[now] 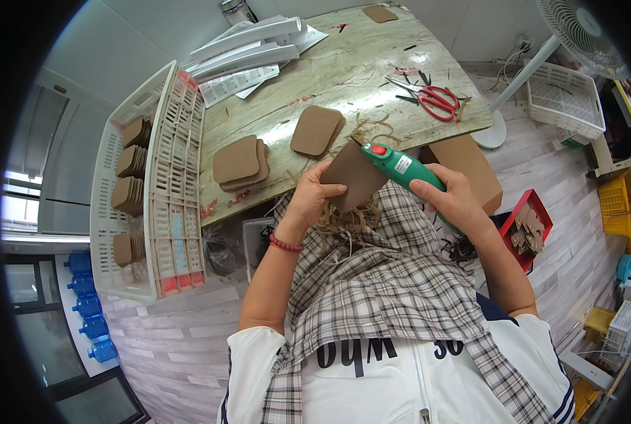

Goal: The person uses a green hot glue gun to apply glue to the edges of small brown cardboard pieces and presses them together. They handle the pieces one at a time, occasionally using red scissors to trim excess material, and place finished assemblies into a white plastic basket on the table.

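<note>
My left hand (305, 205) pinches a flat brown piece with rounded corners (358, 175) between thumb and fingers, over my lap. In my right hand (458, 196) is a green handheld power tool (415, 169) with a red button, fingers wrapped round its body. The tool's narrow tip meets the upper edge of the brown piece; its exact contact is too small to make out. Thin curly trimmings (350, 218) lie on my checked apron below, and more are on the table edge. Two stacks of similar brown pieces, one left (235, 160) and one nearer the middle (317, 130), rest on the worn table (372, 71).
Red-handled scissors (439, 104) lie at the table's right. Papers (248, 53) are piled at the back left. A white crate (181, 233) with brown stacks stands left. On the right are a fan (576, 32), a cardboard box (463, 166) and a red bin (539, 206).
</note>
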The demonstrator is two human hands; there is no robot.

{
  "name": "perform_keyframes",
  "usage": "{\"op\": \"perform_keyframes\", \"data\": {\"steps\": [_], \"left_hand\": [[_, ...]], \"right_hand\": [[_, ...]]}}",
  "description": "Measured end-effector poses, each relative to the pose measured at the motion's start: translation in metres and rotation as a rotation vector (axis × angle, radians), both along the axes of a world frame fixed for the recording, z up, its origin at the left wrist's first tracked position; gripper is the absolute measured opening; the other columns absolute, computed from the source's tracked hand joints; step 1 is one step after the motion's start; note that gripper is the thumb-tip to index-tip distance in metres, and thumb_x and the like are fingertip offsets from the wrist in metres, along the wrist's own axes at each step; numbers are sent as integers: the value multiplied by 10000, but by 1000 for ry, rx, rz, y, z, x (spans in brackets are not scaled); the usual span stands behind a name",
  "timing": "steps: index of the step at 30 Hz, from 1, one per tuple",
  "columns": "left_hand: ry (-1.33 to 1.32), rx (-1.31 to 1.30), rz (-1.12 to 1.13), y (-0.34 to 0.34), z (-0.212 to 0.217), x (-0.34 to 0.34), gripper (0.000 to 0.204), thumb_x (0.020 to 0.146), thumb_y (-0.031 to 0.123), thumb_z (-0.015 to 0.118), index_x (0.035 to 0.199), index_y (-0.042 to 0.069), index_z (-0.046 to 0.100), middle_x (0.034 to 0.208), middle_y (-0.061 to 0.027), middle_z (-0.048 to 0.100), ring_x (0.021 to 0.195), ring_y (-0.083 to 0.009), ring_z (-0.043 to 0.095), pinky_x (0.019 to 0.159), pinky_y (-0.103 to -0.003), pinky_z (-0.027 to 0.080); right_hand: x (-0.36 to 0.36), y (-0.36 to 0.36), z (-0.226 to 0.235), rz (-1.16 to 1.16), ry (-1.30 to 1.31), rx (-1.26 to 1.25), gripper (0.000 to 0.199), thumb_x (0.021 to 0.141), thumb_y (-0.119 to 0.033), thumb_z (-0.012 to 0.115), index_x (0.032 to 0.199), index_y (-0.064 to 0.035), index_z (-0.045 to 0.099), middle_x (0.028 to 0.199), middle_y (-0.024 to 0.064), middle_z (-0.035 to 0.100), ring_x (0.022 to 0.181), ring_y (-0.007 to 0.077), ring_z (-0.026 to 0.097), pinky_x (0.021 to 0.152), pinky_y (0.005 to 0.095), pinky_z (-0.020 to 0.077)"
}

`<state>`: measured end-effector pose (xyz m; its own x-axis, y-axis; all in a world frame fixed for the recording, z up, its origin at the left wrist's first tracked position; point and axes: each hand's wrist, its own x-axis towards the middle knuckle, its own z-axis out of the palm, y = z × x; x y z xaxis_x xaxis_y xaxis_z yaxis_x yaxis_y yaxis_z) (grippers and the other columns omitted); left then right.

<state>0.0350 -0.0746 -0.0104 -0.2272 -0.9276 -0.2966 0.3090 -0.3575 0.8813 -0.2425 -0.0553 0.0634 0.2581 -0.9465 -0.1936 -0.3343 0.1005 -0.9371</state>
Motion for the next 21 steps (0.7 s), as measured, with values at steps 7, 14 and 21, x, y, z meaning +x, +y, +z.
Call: {"op": "perform_keyframes", "data": {"steps": [7,14,21], "left_hand": [[-227,-199,75,-3,4,28,235,786,-69,660,988,40,611,930,-17,661,823,-83,609,739,-244,504],[54,-167,202,-5,7,44,167,790,-19,712,944,26,667,902,-51,699,790,-123,649,735,-267,530],[-33,-111,96,-6,18,46,174,772,-34,715,934,6,665,879,-55,697,767,-123,653,723,-262,536]], "right_hand": [[-9,-1,-1,78,-100,136,365,911,-317,645,1058,17,622,761,27,592,621,77,542,560,230,454],[-10,-1,-1,106,-155,210,381,889,-347,670,1012,12,647,703,19,572,574,69,514,521,229,429],[-13,0,2,162,-99,228,384,876,-353,682,992,12,655,706,20,582,578,72,522,522,229,431]]}}
